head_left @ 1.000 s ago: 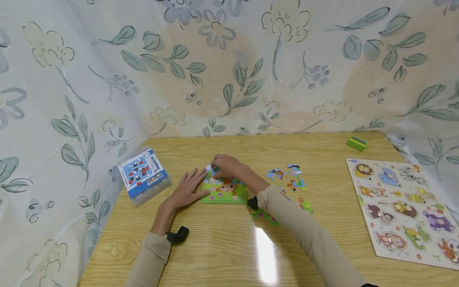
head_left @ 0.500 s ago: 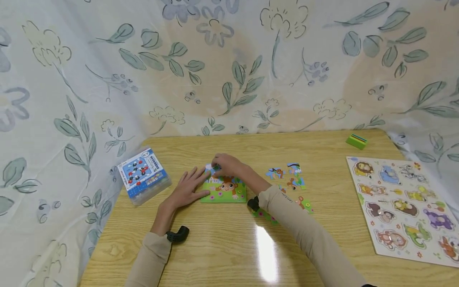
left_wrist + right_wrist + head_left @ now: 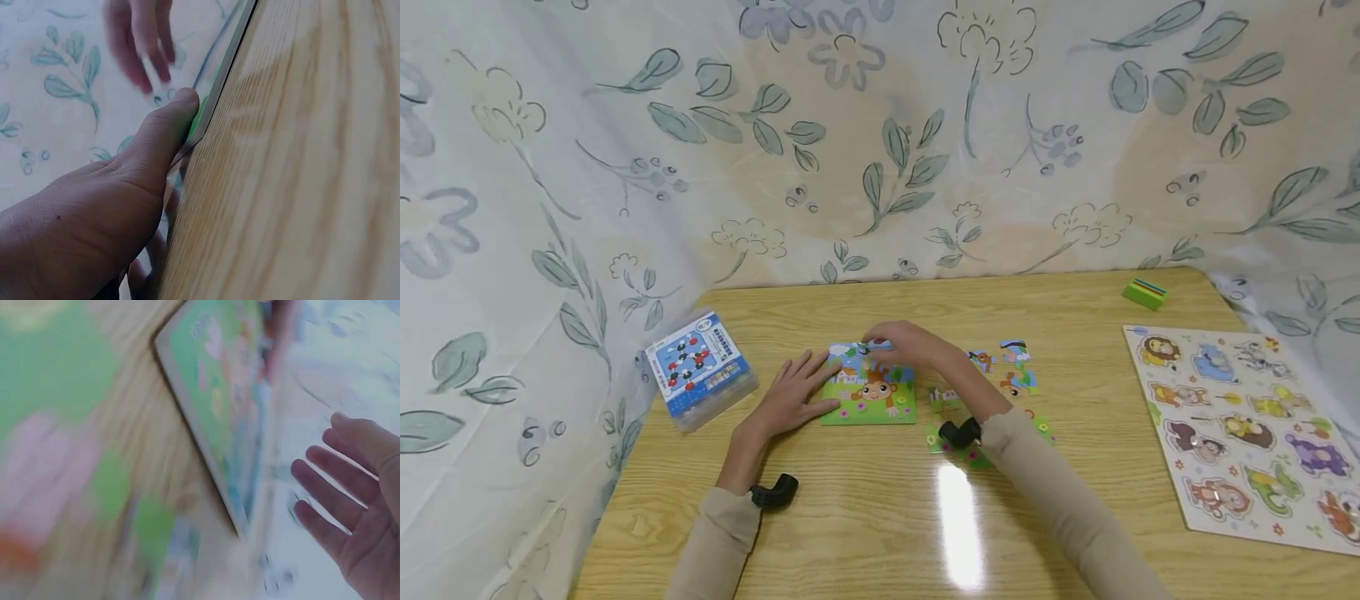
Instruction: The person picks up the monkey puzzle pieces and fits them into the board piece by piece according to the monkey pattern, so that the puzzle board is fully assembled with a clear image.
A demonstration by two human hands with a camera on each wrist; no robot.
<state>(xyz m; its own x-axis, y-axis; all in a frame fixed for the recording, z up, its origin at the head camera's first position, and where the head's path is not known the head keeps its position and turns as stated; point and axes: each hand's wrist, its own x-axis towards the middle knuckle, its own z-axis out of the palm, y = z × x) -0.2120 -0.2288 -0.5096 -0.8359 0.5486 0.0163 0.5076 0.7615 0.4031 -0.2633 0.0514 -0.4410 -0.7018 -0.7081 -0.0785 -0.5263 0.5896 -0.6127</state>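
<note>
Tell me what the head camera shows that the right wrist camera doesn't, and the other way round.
Only the head view shows the molecule set box, the animal puzzle board and the small green block.

Only the right wrist view shows the palm side of the right hand, holding no piece.

Both share the right hand itself, the monkey jigsaw board, loose jigsaw pieces, the wood-grain tabletop and the floral cloth.
</note>
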